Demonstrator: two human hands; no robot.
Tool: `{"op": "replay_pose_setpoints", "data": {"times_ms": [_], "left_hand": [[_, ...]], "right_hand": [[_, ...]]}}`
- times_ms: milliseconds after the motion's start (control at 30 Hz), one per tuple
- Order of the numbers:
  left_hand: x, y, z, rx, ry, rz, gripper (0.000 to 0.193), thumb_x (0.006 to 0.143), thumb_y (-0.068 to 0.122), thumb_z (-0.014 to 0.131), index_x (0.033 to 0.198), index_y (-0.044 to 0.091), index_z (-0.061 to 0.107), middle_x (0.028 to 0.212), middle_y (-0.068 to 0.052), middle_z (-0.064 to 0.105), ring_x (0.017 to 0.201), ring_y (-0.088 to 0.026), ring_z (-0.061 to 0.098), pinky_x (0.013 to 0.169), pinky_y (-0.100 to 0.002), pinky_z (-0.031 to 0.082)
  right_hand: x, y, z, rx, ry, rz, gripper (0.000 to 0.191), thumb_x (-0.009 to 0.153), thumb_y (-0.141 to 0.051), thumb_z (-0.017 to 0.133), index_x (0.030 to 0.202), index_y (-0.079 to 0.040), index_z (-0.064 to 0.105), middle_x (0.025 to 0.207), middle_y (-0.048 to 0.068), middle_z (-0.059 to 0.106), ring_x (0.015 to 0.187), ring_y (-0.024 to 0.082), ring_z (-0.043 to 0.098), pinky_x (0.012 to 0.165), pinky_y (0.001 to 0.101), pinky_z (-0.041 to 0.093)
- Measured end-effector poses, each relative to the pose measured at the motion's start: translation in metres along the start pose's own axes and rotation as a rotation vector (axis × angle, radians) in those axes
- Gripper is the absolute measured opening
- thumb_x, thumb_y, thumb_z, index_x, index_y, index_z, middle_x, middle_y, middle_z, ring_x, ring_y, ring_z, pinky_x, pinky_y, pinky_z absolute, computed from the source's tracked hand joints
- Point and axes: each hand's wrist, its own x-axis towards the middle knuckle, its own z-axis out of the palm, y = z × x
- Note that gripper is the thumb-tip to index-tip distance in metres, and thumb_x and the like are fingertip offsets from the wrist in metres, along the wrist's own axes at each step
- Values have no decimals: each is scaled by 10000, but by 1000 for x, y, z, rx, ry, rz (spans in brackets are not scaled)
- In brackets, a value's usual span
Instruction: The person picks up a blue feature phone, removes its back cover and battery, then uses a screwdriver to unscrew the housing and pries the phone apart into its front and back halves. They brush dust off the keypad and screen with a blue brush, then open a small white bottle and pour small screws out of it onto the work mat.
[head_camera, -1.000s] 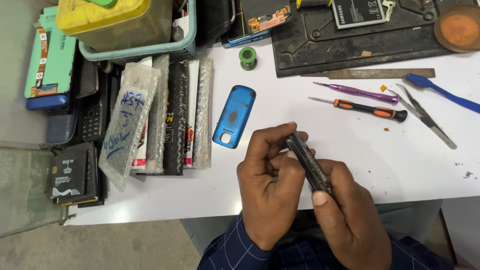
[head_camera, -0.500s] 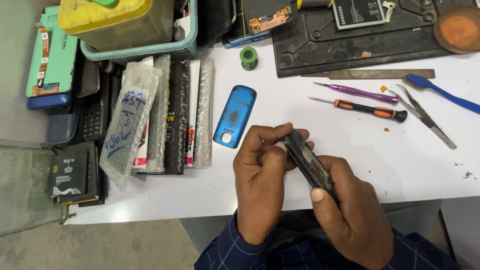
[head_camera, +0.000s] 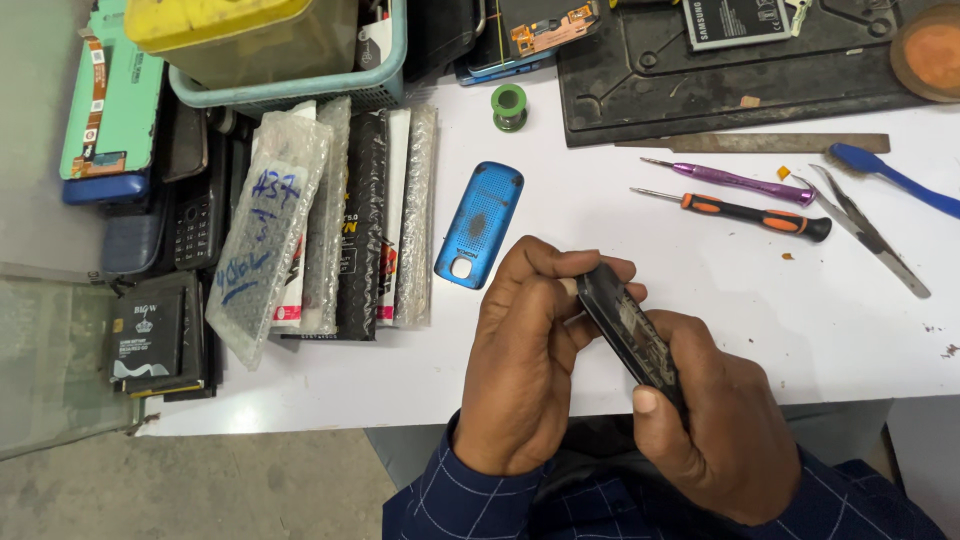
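Observation:
Both hands hold a small black phone body (head_camera: 630, 330) edge-on over the near edge of the white table (head_camera: 760, 310). My left hand (head_camera: 525, 360) curls its fingers over the phone's upper end. My right hand (head_camera: 715, 420) grips the lower end, thumb along its side. A blue phone back cover (head_camera: 480, 224) lies flat on the table just beyond my left hand.
An orange-handled screwdriver (head_camera: 745, 213), a purple one (head_camera: 735, 182), tweezers (head_camera: 865, 228) and a blue brush (head_camera: 890, 175) lie at the right. Bubble-wrapped packets (head_camera: 300, 230) lie at the left, beside black keypad phones (head_camera: 195, 215). A teal basket (head_camera: 290, 70), a black work mat (head_camera: 720, 80) and a green solder spool (head_camera: 508, 105) sit behind.
The phone body has tilted slightly in my hands and my left fingers have shifted on its upper end. Nothing on the table has moved.

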Motion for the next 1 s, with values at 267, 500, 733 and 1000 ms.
{"op": "replay_pose_setpoints", "data": {"times_ms": [267, 500, 733, 1000], "left_hand": [[-1, 7, 2, -38, 4, -57, 212, 967, 86, 378, 1034, 40, 574, 1056, -178, 666, 1061, -284, 661, 1001, -452, 525], [1, 5, 5, -89, 50, -63, 206, 986, 101, 380, 956, 44, 575, 984, -171, 648, 1007, -282, 643, 960, -433, 534], [4, 2, 4, -83, 92, -67, 261, 1028, 172, 379, 903, 55, 576, 923, -170, 640, 937, -275, 642, 891, -408, 555], [10, 2, 13, -132, 145, -117, 239, 995, 188, 430, 887, 53, 594, 866, -104, 606, 847, -214, 606, 861, -377, 546]], "right_hand": [[2, 5, -8, -66, -44, -43, 611, 866, -453, 511, 1260, 12, 544, 592, 79, 640, 521, 210, 643, 462, 369, 525], [5, 14, -6, -126, -61, -79, 640, 832, -491, 512, 1216, 19, 549, 531, 71, 635, 481, 206, 629, 420, 362, 526], [5, 18, -5, -111, -53, -180, 651, 884, -528, 474, 1206, 32, 555, 546, 57, 627, 471, 189, 613, 409, 354, 506], [1, 34, -12, 76, -115, -66, 643, 893, -507, 463, 1238, 19, 595, 492, -14, 522, 408, 112, 528, 393, 306, 411]]}}
